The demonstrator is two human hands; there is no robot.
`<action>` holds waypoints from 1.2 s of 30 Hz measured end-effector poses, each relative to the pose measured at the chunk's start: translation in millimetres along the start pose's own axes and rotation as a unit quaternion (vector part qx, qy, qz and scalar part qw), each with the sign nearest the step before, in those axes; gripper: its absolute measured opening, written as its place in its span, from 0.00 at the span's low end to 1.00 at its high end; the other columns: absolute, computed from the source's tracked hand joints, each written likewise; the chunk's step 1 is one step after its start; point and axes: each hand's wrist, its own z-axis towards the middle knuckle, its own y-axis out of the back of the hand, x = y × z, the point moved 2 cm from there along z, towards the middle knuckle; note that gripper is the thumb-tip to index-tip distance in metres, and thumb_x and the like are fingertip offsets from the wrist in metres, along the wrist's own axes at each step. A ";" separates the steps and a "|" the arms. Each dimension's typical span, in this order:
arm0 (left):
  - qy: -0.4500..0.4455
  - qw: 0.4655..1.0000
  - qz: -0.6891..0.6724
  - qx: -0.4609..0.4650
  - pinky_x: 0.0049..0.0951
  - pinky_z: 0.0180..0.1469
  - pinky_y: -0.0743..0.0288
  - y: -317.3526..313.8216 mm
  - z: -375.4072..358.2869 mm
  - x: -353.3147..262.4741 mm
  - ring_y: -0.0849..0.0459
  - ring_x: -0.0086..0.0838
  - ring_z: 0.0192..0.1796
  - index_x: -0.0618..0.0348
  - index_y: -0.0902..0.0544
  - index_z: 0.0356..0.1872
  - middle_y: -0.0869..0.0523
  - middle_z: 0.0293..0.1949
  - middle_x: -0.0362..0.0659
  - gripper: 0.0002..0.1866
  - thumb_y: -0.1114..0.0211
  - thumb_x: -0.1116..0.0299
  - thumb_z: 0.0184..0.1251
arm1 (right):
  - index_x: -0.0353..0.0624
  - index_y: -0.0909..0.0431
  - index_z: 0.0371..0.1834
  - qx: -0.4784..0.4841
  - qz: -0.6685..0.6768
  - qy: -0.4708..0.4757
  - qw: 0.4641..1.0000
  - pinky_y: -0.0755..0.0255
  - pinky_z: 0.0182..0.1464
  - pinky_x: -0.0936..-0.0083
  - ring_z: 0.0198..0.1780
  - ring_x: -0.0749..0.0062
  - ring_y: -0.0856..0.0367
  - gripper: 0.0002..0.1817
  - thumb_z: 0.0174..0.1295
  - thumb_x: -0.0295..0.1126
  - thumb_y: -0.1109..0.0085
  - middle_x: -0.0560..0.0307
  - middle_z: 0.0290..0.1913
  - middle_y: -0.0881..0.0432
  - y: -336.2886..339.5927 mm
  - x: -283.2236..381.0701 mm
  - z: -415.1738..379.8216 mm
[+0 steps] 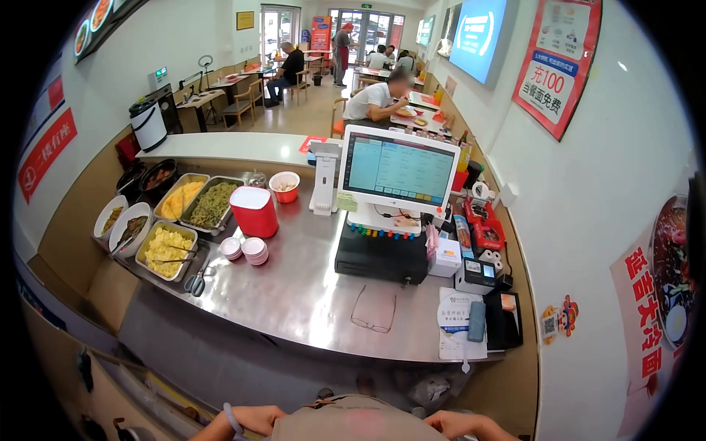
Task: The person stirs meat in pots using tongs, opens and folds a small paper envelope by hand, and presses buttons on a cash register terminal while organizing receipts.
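My left hand [259,418], with a pale bracelet [233,419] at the wrist, is at the left edge of my greyish-brown garment [357,422]. Its fingers look curled in, and whatever they hold is hidden. On the other side, my right hand [450,424] is bent in the same way against the garment's right edge, its fingertips out of sight. Both hands are below the front edge of the metal counter [294,301], apart from everything on it. Eyeglasses [373,312] lie nearest, on the counter's front part.
Trays of yellow food [168,251] and chopped greens [213,204], scissors [197,283], small stacked dishes [254,251] and a red container [254,211] are at left. A touchscreen till [397,169] stands over a black cash drawer [380,253]. Small printers [478,273] are right; seated diners [376,101] beyond.
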 end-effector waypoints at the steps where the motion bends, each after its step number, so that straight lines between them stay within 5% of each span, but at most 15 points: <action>1: 0.018 0.999 -0.028 0.001 0.21 0.40 0.29 1.6 -1.1 2.1 0.24 0.17 0.34 0.68 0.21 0.40 0.17 0.35 0.39 0.11 0.42 0.70 0.62 | 0.34 0.21 0.37 -0.001 0.000 0.000 1.000 0.31 0.35 0.80 0.33 0.84 0.29 0.15 0.46 0.31 0.35 0.66 0.29 0.21 3.0 -3.0 0.2; 7: 0.086 0.986 -0.141 -0.011 0.20 0.40 0.29 -2.6 0.8 11.7 0.24 0.18 0.35 0.68 0.21 0.40 0.17 0.36 0.39 0.11 0.42 0.71 0.61 | 0.33 0.23 0.42 0.175 -0.034 0.029 0.984 0.30 0.40 0.75 0.35 0.77 0.26 0.20 0.45 0.33 0.38 0.58 0.34 0.19 12.2 -12.1 -0.9; 9: 0.097 0.980 -0.170 -0.018 0.20 0.40 0.29 -5.3 0.7 14.9 0.24 0.18 0.35 0.68 0.21 0.41 0.17 0.36 0.39 0.11 0.41 0.71 0.61 | 0.33 0.24 0.45 0.200 -0.019 -0.126 0.971 0.29 0.40 0.74 0.36 0.72 0.25 0.21 0.51 0.37 0.42 0.57 0.38 0.18 15.3 -65.3 1.7; 15: 0.130 0.955 -0.262 -0.058 0.20 0.40 0.29 -7.3 -0.9 32.1 0.24 0.18 0.35 0.68 0.21 0.41 0.17 0.37 0.39 0.11 0.41 0.71 0.61 | 0.41 0.32 0.59 0.142 0.178 -0.248 0.942 0.43 0.62 0.76 0.59 0.78 0.36 0.27 0.57 0.40 0.46 0.51 0.55 0.27 9.6 -79.6 -9.5; 16: 0.135 0.949 -0.277 -0.067 0.20 0.40 0.29 -6.1 -2.1 36.3 0.24 0.18 0.35 0.68 0.21 0.42 0.17 0.37 0.39 0.11 0.41 0.71 0.61 | 0.41 0.32 0.59 0.142 0.180 -0.247 0.942 0.43 0.62 0.76 0.59 0.78 0.36 0.27 0.57 0.40 0.46 0.51 0.55 0.27 7.9 -72.0 -10.8; 18: 0.144 0.936 -0.307 -0.091 0.20 0.40 0.28 -4.5 -3.7 46.0 0.24 0.18 0.35 0.68 0.21 0.42 0.17 0.37 0.39 0.12 0.41 0.71 0.61 | 0.36 0.24 0.43 0.108 0.408 -0.130 0.897 0.32 0.36 0.90 0.34 0.90 0.27 0.12 0.56 0.26 0.41 0.69 0.33 0.22 7.4 -44.5 -10.0; 27: 0.105 0.952 -0.277 -0.078 0.20 0.38 0.27 -14.6 0.1 8.1 0.23 0.17 0.36 0.68 0.22 0.45 0.18 0.37 0.38 0.15 0.38 0.70 0.59 | 0.36 0.29 0.53 0.047 0.215 -0.028 0.975 0.32 0.40 0.88 0.38 0.90 0.28 0.22 0.54 0.28 0.39 0.67 0.38 0.22 12.7 -13.6 8.5; 30: 0.104 0.971 -0.213 -0.020 0.19 0.38 0.28 -3.0 -9.2 12.0 0.23 0.17 0.35 0.68 0.22 0.45 0.18 0.36 0.38 0.16 0.37 0.68 0.59 | 0.37 0.29 0.53 0.030 0.170 -0.011 0.985 0.32 0.40 0.87 0.38 0.90 0.28 0.22 0.53 0.30 0.38 0.67 0.38 0.22 10.5 -11.7 15.7; 32: 0.256 0.963 -0.057 -0.054 0.18 0.38 0.28 -2.5 -7.9 -35.0 0.24 0.16 0.34 0.68 0.22 0.46 0.18 0.36 0.38 0.18 0.36 0.67 0.57 | 0.37 0.29 0.53 0.017 0.155 -0.026 0.987 0.32 0.39 0.87 0.37 0.90 0.28 0.22 0.54 0.30 0.39 0.68 0.38 0.22 7.1 -6.9 17.7; 33: 0.257 0.963 -0.057 -0.053 0.18 0.38 0.28 -8.0 -4.7 -56.2 0.24 0.16 0.34 0.68 0.22 0.46 0.18 0.36 0.38 0.18 0.36 0.67 0.57 | 0.38 0.29 0.53 0.004 0.138 -0.040 0.990 0.32 0.38 0.87 0.37 0.89 0.28 0.22 0.54 0.31 0.39 0.68 0.38 0.22 6.1 -3.0 18.9; 35: 0.195 0.915 0.306 -0.178 0.18 0.38 0.29 -10.2 -0.5 -90.5 0.24 0.16 0.34 0.68 0.22 0.46 0.18 0.36 0.38 0.18 0.35 0.68 0.56 | 0.38 0.29 0.53 0.006 0.160 -0.075 0.984 0.33 0.38 0.87 0.36 0.89 0.29 0.22 0.54 0.31 0.40 0.68 0.38 0.23 3.8 21.2 17.5; 36: 0.195 0.914 0.307 -0.178 0.18 0.38 0.29 -7.7 -2.6 -80.3 0.24 0.16 0.34 0.68 0.22 0.46 0.18 0.36 0.38 0.18 0.35 0.68 0.56 | 0.38 0.29 0.53 0.007 0.180 -0.110 0.978 0.33 0.37 0.88 0.36 0.89 0.29 0.21 0.55 0.31 0.40 0.68 0.38 0.23 2.6 27.9 17.6</action>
